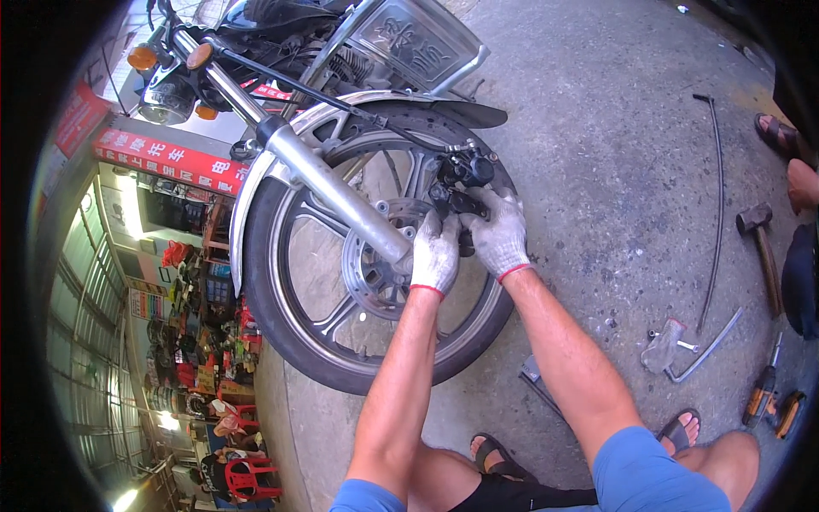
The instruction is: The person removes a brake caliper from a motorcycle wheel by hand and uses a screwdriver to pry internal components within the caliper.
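Note:
Both my hands wear pale knitted gloves with red cuffs. My left hand (437, 253) and my right hand (498, 232) close on a black brake caliper (461, 201) at the edge of a motorcycle's front wheel (300, 337). The left fingers grip its lower left side, beside the silver fork leg (341, 193). From the right, the other hand's fingers curl over it near the tyre. My gloves hide part of the caliper. Behind the left hand, the brake disc (365, 271) shows around the wheel hub. A black hose runs to the caliper from above.
On the concrete to the right lie a long thin bar (717, 213), a hammer (769, 273), a bent metal rod (710, 348) and an orange-and-black screwdriver-like tool (758, 397). Another person's sandalled foot (778, 132) is at the right edge. Red chairs (249, 480) stand lower left.

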